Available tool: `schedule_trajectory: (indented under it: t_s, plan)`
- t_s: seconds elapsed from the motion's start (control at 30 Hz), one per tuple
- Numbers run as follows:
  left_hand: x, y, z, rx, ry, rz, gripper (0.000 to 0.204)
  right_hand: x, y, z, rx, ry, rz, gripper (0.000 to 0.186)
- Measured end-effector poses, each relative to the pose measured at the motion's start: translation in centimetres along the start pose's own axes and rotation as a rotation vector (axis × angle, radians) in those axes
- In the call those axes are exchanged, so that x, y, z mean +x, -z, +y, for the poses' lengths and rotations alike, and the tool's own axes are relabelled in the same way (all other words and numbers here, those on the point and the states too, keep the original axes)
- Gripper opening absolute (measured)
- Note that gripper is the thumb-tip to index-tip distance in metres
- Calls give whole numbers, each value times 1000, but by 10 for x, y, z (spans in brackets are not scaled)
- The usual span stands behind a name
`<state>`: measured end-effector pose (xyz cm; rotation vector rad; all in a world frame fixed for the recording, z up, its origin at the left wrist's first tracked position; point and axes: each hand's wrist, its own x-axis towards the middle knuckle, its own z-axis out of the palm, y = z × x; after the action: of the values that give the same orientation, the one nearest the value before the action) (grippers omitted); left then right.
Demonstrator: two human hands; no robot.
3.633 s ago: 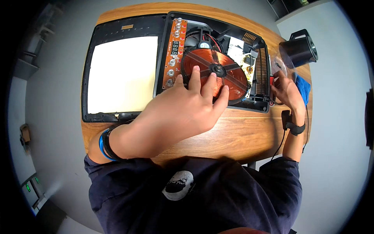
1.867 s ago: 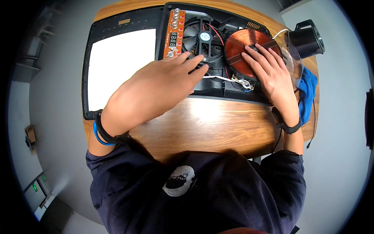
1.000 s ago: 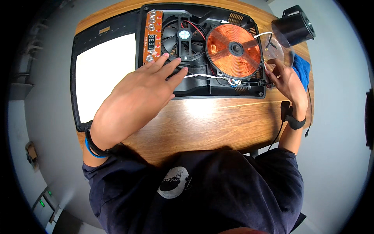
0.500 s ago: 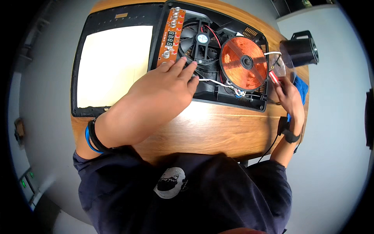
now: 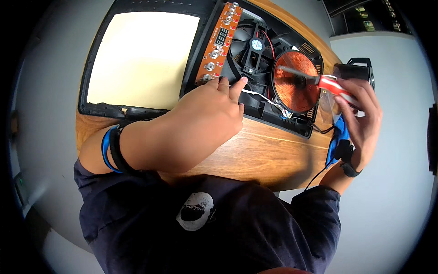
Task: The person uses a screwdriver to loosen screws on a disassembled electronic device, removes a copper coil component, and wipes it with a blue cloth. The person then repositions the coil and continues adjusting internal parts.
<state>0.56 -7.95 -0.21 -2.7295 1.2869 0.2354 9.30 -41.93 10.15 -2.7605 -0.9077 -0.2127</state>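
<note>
An opened induction cooker base [image 5: 299,128] lies on the table, its fan [image 5: 241,43], flat copper coil [image 5: 287,98] and wires exposed. My left hand [image 5: 205,112] rests over its near edge with the fingers spread. Those fingertips reach the lower end of the orange circuit board [image 5: 218,51], which carries a small display and several round buttons. My right hand [image 5: 365,107] is closed around the red and white handle of a screwdriver [image 5: 332,86]. The screwdriver's shaft points left across the coil; whether its tip touches anything, I cannot tell.
Left of the base lies a black-framed cover [image 5: 143,59] with a pale panel. A black jug [image 5: 349,71], clear plastic [image 5: 326,105] and a blue cloth [image 5: 334,141] are at the right end of the wooden table [image 5: 255,153]. A black cord runs there too.
My right hand has risen with the screwdriver from beside the coil, and its shaft now spans the coil. The left hand stays at the board's lower end. The view has shifted slightly.
</note>
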Motion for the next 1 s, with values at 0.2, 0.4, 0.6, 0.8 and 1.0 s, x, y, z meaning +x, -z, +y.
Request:
schedule_trajectory:
  t_s: [0.2,0.4,0.6,0.8,1.0]
  plan:
    - [9,2,-1,30,-51,-117,47,39,-23,-28,-97,241,-29,34]
    - [11,-4,11,123,12,-18,36,48,-25,-34,-122,273,-25,34]
    - [11,-3,11,149,27,-19,36,52,-19,-40,-193,337,-46,32]
    - [9,-3,14,175,54,-8,38,58,-14,-46,-226,452,-80,37]
    - [9,-4,12,145,24,66,34,58,-8,-54,-240,519,-89,33]
